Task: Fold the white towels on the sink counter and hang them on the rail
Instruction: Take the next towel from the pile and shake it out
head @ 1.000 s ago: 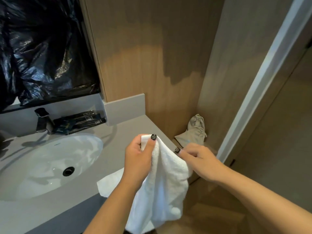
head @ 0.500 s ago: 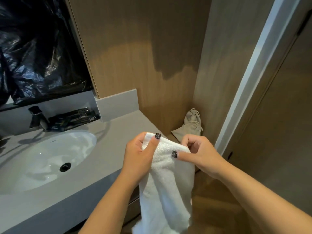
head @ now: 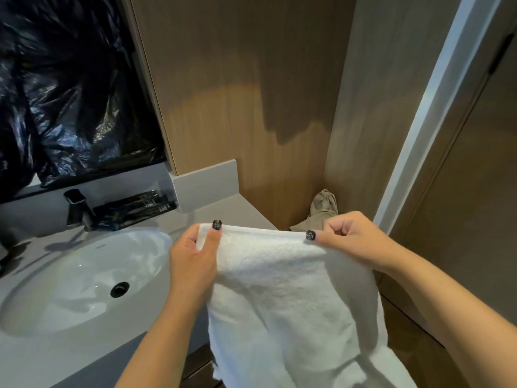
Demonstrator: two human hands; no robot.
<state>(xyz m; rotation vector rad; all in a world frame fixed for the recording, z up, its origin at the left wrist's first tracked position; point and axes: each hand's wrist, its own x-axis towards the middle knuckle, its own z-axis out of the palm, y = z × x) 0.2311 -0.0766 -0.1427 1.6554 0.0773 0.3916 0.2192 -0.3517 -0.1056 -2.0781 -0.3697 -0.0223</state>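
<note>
two hands hold one white towel (head: 282, 298) up by its top hem, in front of the right end of the grey sink counter (head: 92, 357). the left hand (head: 193, 264) pinches the hem's left corner, thumb on the near side with its dark nail up at the edge, the other fingers hidden behind the cloth. the right hand (head: 352, 242) pinches the hem's right corner, thumb pointing left along the edge and the fingers curled above it. between the two grips the hem runs nearly straight and taut, and the rest of the towel hangs down in loose folds past the counter's front edge, out of view at the bottom.

left of the hands the white oval basin (head: 75, 278) sits sunk in the counter, with a dark drain (head: 119, 289) near its middle. behind it stands a dark tap (head: 77, 208), and just beside that lie some dark packets (head: 137, 210) against the low grey upstand. above them crumpled black plastic sheeting (head: 64, 88) covers the wall. wood panelling (head: 246, 102) fills the middle, and in the corner beyond the counter's end a beige drawstring bag (head: 321, 211) sits, partly hidden by the right hand. a pale door frame (head: 436, 105) runs up the right side.
</note>
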